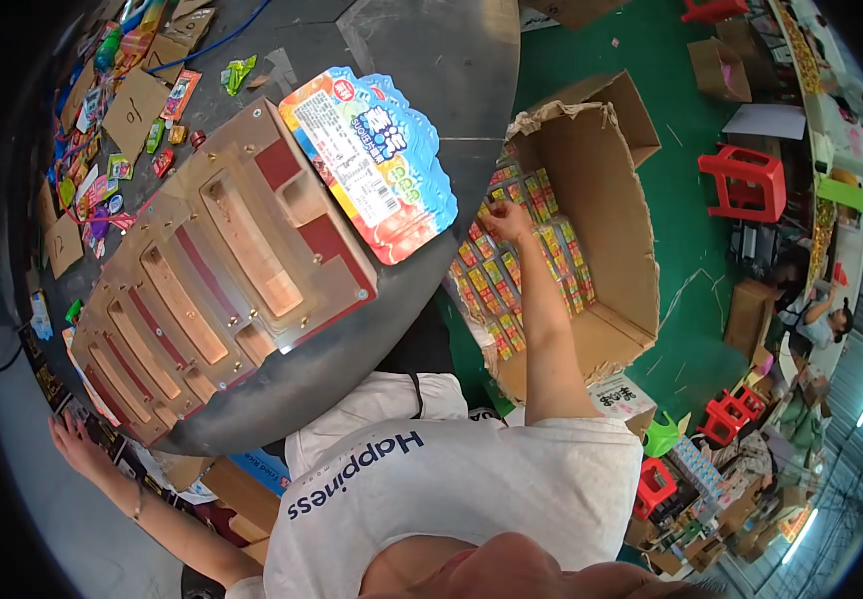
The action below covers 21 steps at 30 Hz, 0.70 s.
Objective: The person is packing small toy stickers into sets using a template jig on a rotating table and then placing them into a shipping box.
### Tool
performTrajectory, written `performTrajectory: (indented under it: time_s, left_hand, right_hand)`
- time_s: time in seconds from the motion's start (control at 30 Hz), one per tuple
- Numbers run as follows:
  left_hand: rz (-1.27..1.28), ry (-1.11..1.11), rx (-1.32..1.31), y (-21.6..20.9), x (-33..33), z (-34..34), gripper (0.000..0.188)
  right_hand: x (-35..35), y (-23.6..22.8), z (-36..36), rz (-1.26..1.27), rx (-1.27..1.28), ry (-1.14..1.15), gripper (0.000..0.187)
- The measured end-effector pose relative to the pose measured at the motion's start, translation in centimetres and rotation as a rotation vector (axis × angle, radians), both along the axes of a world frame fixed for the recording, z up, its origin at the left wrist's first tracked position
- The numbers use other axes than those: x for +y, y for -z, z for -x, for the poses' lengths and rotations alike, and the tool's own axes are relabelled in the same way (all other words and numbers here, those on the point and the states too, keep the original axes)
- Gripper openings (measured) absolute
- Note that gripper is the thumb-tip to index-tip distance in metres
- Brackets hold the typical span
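Observation:
My right hand [507, 221] reaches into a large torn-edged cardboard box [583, 170] on my right. Its fingers are bent down against the small yellow, red and green packs [554, 245] lying in rows there; whatever is between the fingertips is hidden. On the left, my left hand [84, 448] has its fingers apart and holds nothing, beside the near-left end of the mould. That mould [187, 240] is a thick tan block with several long slots and dark red strips. A colourful scalloped card [376, 160], printed blue, yellow and red, lies at its far-right end.
The mould rests on a round dark table [431, 50]. Loose sweets packets and cardboard pieces [135, 112] litter its far left. Beyond the box, a red stool [746, 184] stands on the green floor [686, 329]. Farther right, a person [823, 321] is near a long bench.

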<state>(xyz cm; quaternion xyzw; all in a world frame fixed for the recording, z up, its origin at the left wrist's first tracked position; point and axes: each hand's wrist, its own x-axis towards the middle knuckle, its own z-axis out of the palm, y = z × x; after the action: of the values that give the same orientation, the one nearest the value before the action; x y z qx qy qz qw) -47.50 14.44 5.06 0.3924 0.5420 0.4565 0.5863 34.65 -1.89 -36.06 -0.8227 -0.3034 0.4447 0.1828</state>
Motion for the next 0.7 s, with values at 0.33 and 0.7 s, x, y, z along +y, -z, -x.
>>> performTrajectory:
  time_s: [0.33, 0.7]
  left_hand:
    - [-0.213, 0.422, 0.009, -7.7, -6.5, -30.8, 0.061]
    - [0.272, 0.846, -0.551, 0.5, -9.4, -47.0, 0.066]
  right_hand:
    - [3.9, -7.0, -1.1, -0.278, 0.295, 0.138, 0.033]
    - [4.0, -42.4, 14.9, -0.466, 0.887, -0.096, 0.047]
